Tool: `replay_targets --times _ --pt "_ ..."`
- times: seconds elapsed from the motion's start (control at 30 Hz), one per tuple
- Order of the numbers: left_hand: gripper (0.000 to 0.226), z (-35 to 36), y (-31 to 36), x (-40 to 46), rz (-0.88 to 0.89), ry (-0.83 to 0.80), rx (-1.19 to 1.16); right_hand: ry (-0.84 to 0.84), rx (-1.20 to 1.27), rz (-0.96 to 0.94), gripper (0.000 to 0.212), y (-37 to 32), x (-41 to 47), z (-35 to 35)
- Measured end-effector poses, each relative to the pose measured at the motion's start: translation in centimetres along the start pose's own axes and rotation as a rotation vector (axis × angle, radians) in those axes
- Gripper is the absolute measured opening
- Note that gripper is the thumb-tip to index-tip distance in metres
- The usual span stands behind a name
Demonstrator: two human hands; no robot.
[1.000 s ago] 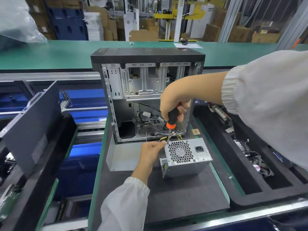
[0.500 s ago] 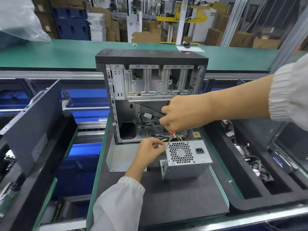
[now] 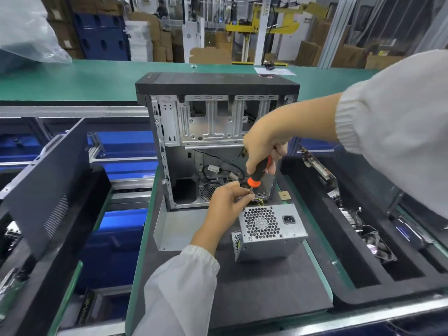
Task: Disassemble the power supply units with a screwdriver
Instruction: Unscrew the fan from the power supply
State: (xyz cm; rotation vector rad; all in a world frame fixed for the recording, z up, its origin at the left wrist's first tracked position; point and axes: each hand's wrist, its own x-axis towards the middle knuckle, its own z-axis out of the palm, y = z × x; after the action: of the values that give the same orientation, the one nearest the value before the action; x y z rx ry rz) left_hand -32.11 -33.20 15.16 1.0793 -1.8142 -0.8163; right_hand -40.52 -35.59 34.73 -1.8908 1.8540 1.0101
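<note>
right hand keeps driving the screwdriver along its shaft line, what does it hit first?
Probably the left hand's fingertips, pinched at the screwdriver tip, then the yellow wires behind the power supply unit. The right hand points it down-left; depth is unclear.

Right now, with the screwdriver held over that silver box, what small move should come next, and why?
Probably lower the screwdriver tip onto the power supply's top-left corner: the right hand holds it above there, and the left hand's fingers are steadying the shaft.
</note>
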Motion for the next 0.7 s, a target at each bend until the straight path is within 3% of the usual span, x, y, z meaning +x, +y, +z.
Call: replay_targets --times 0.07,0.13,0.2,0.27,0.33,0.4,0.47,0.5,0.57,0.7 --pt "0.014 -0.5 0.1 0.3 -0.031 -0.054 -0.061 0.192 -0.527 -0.239 0.033 0.3 -0.3 1.1" --pt "0.014 -0.9 -0.1 0.5 -0.024 -0.089 -0.109 0.562 -1.179 -0.583 0.022 0.6 -0.8 2.8" --pt "0.011 -1.2 0.1 0.4 -0.007 -0.093 -0.142 0.736 -1.528 -0.831 0.015 1.1 -1.0 3.7" --pt "0.008 -1.0 0.4 0.3 0.0 -0.063 -0.158 0.728 -1.478 -0.783 0.02 1.8 -1.0 3.3" --pt "0.01 -0.7 0.7 0.6 -0.013 -0.035 -0.166 0.686 -1.11 -0.524 0.027 1.5 -1.1 2.8" --pt "0.008 -0.4 0.9 0.9 -0.041 -0.02 -0.179 0.48 -0.63 -0.222 0.054 0.8 -0.6 1.5" --pt "0.011 -0.4 1.1 1.2 -0.047 -0.057 -0.179 0.229 -0.308 -0.072 0.061 0.2 0.3 0.5" --pt "0.012 -0.4 1.1 1.2 -0.039 -0.086 -0.179 0.155 -0.262 -0.045 0.058 0.1 0.6 0.3" --pt "0.014 -0.7 0.8 1.3 -0.019 -0.127 -0.186 0.151 -0.41 -0.079 0.049 0.4 0.8 0.6" --pt "0.018 -1.0 0.4 1.5 -0.012 -0.092 -0.174 0.546 -1.004 -0.384 0.031 2.4 -0.4 1.7"
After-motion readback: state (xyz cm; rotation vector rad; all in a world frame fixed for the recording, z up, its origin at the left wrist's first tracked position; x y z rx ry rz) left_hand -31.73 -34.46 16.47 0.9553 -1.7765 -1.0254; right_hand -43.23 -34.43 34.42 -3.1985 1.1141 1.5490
